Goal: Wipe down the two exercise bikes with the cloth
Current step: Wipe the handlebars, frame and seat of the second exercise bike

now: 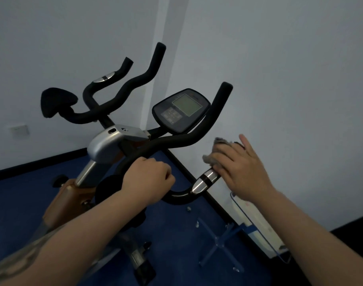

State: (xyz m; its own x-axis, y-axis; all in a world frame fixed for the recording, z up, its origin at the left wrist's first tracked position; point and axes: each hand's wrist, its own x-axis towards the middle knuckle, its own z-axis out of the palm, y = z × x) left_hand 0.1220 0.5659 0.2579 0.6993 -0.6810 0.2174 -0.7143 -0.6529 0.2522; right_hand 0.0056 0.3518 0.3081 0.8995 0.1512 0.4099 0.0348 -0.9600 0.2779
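Gripping the near bike's black handlebar, the left hand curls round it. The right hand presses the grey cloth over the bar's other grip, fingers wrapped. Two bikes show; the second stands behind.

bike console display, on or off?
Cannot tell for sure. The screen on the console is a pale grey-green panel with no readable digits, which suggests off, but the picture is too dim and blurred to settle it.
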